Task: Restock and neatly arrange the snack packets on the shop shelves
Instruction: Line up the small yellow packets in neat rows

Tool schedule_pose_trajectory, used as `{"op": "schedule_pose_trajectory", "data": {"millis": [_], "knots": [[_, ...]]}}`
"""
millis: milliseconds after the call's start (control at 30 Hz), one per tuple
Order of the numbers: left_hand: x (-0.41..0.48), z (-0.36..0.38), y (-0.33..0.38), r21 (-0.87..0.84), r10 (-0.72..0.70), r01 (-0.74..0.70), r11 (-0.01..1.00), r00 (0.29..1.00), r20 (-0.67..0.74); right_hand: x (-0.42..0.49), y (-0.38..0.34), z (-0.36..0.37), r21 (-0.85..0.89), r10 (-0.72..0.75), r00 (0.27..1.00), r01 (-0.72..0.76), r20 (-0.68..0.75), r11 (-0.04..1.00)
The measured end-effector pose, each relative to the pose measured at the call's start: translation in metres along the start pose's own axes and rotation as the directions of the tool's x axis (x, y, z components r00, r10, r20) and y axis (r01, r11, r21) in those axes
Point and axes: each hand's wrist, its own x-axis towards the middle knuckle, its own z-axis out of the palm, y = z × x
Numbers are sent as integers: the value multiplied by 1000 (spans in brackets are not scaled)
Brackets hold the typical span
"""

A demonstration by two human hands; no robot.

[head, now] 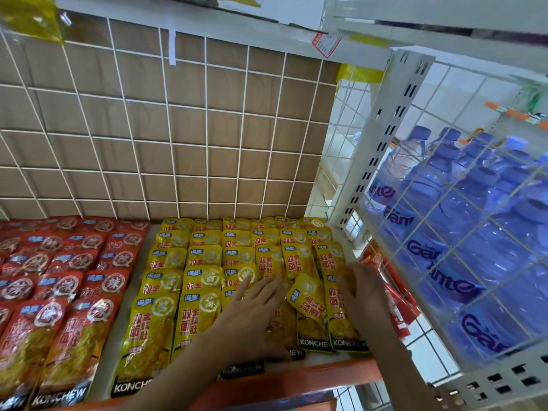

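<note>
Yellow snack packets (198,280) lie in overlapping rows on the white shelf (127,315), with red snack packets (59,280) in rows to their left. My left hand (252,315) lies flat with spread fingers on the yellow packets near the front. My right hand (364,295) rests on the rightmost yellow column, fingers slightly bent over a packet. Between the two hands one yellow packet (307,299) sits tilted out of line.
A white wire grid (166,137) over brown board backs the shelf. An orange rail (281,381) edges the front. To the right, a slotted upright (382,149) and wire basket (450,232) hold several blue water bottles. Another shelf (207,28) hangs above.
</note>
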Motion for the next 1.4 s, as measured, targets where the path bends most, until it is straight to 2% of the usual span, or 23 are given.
{"op": "schedule_pose_trajectory", "data": {"millis": [33,100,167,267,300,467,533,633,733,867,967,1100,1267,1400], "knots": [[0,-1,-1,23,6,-6,1000,999,-32,-2,-2,0,-17,-63,998,63,2,998],[-2,-2,-1,41,-26,23,999,998,56,-5,-7,0,-57,-142,988,146,67,988],[1,5,-2,39,-51,50,998,999,19,-10,-14,1,-131,-199,967,220,158,967],[0,4,-4,-16,-68,67,998,998,-13,-12,-20,3,-293,-171,914,288,368,912],[1,8,-2,7,-47,48,999,997,-58,-12,-20,4,-348,-164,906,310,390,885],[-5,10,-1,-16,-23,23,1000,1000,-14,-15,-17,12,-344,-166,931,280,324,896],[-5,11,-3,34,-5,5,999,1000,-15,-15,-18,13,-303,-173,940,263,293,916],[-3,7,-1,38,-84,84,996,996,8,-14,-18,16,-266,-144,955,214,261,940],[-3,14,2,22,-43,45,999,994,-103,-14,-19,20,-265,-117,958,189,264,946],[-1,12,2,27,-82,85,996,993,-88,-13,-19,20,-266,-110,954,187,280,946],[3,10,2,119,-6,25,993,987,-162,-12,-19,19,-255,-113,951,190,287,948],[6,15,1,47,10,-7,999,996,-83,-8,-24,15,-187,-110,954,167,279,968],[10,15,-4,65,-24,32,997,992,-123,9,-32,14,-35,-194,950,209,244,977],[10,13,-5,45,-50,56,997,993,-109,35,-50,21,-28,-236,912,261,337,965]]}}
